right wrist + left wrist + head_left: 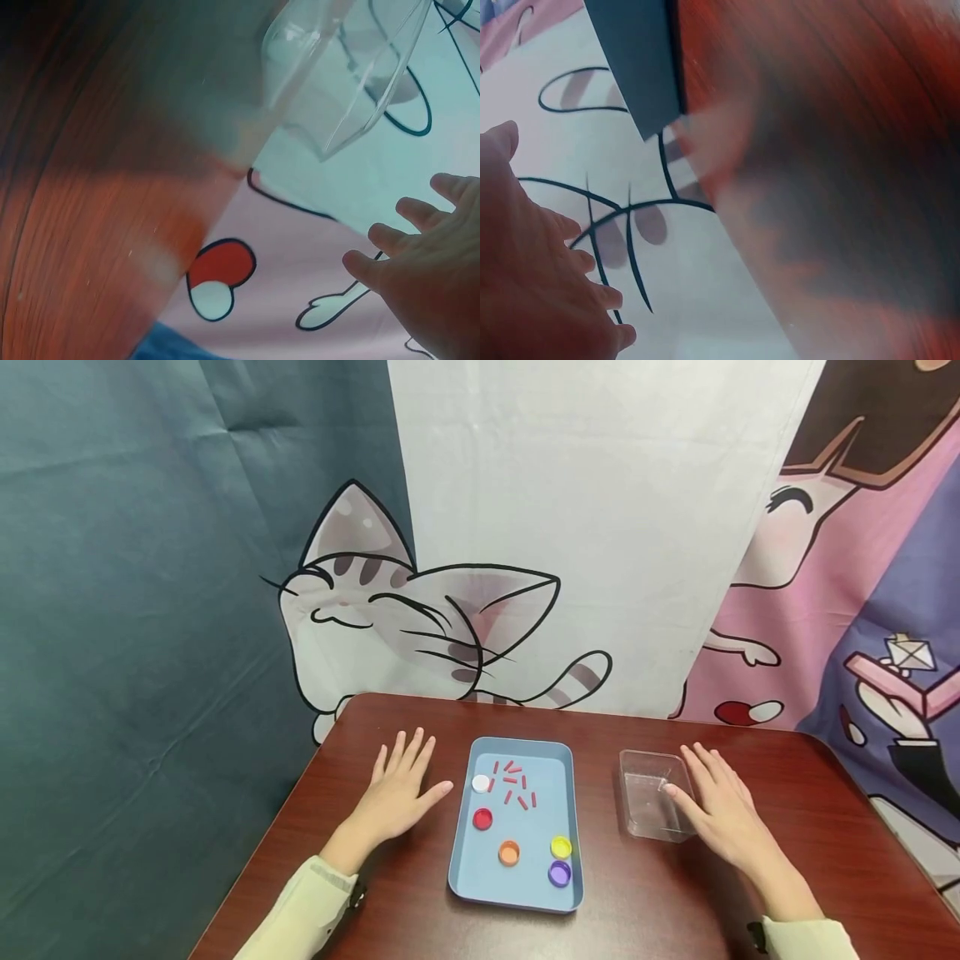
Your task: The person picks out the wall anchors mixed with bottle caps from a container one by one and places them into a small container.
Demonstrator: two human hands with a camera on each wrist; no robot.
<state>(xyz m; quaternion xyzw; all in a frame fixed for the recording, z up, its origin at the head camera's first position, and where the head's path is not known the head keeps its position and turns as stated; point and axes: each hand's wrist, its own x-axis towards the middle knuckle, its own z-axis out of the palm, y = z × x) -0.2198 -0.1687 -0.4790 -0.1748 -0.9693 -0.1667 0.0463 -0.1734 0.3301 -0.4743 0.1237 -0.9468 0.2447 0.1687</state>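
Observation:
My left hand is spread palm down over the table, left of a blue tray, with nothing in its fingers. On the right, my right hand is also spread, beside a clear plastic box, and its thumb overlaps the box's right edge. Whether the thumb touches it, I cannot tell. Inside the tray lie several short red sticks. Round caps lie there too: white, red, orange, yellow and purple. The left wrist view shows the tray's blue side.
The dark red wooden table ends at a back edge against a hanging cloth printed with a cartoon cat and figures. Bare tabletop separates the tray from the clear box. The yellow and purple caps sit close together near the tray's right wall.

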